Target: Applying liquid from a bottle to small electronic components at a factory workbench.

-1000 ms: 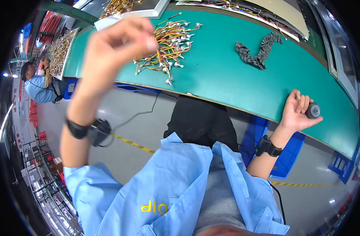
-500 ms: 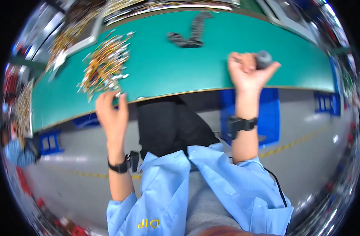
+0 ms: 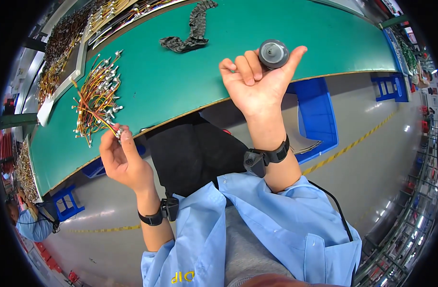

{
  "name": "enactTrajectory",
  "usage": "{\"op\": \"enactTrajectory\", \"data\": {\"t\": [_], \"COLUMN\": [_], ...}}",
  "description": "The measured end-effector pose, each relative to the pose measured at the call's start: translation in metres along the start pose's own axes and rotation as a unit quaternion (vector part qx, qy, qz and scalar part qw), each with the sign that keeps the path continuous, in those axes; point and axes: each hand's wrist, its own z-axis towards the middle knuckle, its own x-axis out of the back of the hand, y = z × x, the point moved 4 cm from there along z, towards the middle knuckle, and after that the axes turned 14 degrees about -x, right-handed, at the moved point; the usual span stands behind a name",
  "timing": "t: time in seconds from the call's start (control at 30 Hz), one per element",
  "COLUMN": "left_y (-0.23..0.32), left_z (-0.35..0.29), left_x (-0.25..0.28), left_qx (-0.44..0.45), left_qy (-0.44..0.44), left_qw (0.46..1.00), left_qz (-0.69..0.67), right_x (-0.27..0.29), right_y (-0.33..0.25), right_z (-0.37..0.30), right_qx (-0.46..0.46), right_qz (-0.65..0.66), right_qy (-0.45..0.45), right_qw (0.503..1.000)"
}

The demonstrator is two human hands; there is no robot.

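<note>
My left hand point(image 3: 125, 160) is at the front edge of the green table, thumb and fingers pinched on the connector end of a wire harness point(image 3: 100, 118) with red, yellow and dark wires. Its wires stretch up and left across a loose pile of wire harnesses point(image 3: 102, 83) with small white connectors. My right hand point(image 3: 259, 91) is palm up over the table, fingers curled and thumb out. It grips a dark grey round bottle point(image 3: 274, 54), seen end-on with a small tip in its middle.
A crumpled dark grey cloth strip point(image 3: 192, 36) lies on the green table point(image 3: 180, 79). Racks of more wires point(image 3: 61, 52) line the far left. Below the front edge stands a blue bin point(image 3: 319, 115). Blue stools point(image 3: 66, 203) are on the floor, and another person point(image 3: 35, 222) is at the far left.
My left hand has drawn back toward me, with a wire harness now visible in its fingers. My right hand still holds the bottle and appears further left in view; the view itself has shifted.
</note>
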Motion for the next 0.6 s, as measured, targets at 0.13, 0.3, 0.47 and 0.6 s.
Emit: {"op": "enactTrajectory", "data": {"t": [0.13, 0.3, 0.47, 0.6], "left_y": [0.012, 0.033, 0.052, 0.061], "left_z": [0.000, -0.008, -0.016, -0.020], "left_x": [-0.014, -0.043, -0.049, -0.042], "left_qx": [0.011, 0.117, 0.215, 0.222], "left_qy": [-0.019, -0.065, -0.084, -0.085], "left_qw": [0.995, 0.963, 0.898, 0.884], "left_qz": [-0.097, -0.234, -0.375, -0.403], "right_x": [0.000, -0.007, -0.021, -0.024], "right_y": [0.009, 0.020, 0.028, 0.034], "right_z": [-0.001, -0.021, -0.049, -0.066], "right_qx": [-0.014, 0.055, 0.217, 0.274], "right_qz": [-0.015, -0.125, -0.304, -0.411], "right_qy": [-0.004, -0.007, -0.075, -0.219], "right_qw": [1.000, 0.991, 0.925, 0.842]}}
